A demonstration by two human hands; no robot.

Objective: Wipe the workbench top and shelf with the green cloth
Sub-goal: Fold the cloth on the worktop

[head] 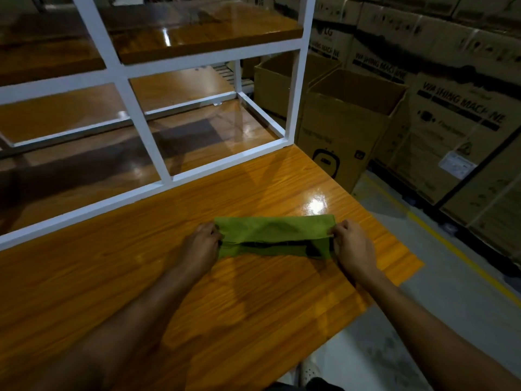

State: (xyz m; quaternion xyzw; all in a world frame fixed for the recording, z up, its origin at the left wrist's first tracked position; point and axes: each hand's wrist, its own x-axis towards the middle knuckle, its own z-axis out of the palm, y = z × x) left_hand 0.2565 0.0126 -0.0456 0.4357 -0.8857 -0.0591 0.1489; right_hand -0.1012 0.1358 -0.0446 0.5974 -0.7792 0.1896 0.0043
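Observation:
A green cloth [272, 234], folded over into a long strip, lies on the glossy orange wooden workbench top [118, 266] near its right end. My left hand [201, 245] pinches the cloth's left end and my right hand [353, 245] pinches its right end, stretching it between them. Behind the cloth a white metal frame [141, 128] carries a wooden shelf [197, 32] above the bench.
Open cardboard boxes [346, 117] stand right of the bench end, with stacked washing machine cartons [462, 114] behind them. A yellow floor line [439, 235] runs along the grey floor. My white shoe [310, 372] shows below the bench edge.

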